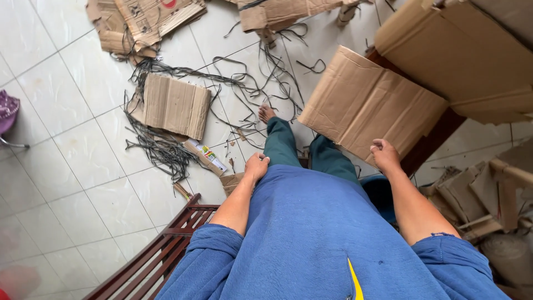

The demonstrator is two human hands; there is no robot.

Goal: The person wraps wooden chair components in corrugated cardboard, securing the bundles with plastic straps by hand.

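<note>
Gripping the flattened cardboard sheet (369, 105) at its near edge, my right hand (385, 155) is clenched; my left hand (256, 168) rests loosely closed, holding nothing. Beyond lie scattered cardboard pieces (176, 104) and black strapping (161, 149), unsorted.

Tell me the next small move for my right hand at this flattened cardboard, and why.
Probably open the right hand and grip the near edge of the flattened cardboard box. That hand is loosely curled right at the edge, whether touching it is unclear. The left hand rests by your knee, holding nothing, so the sheet looks unheld.
</note>
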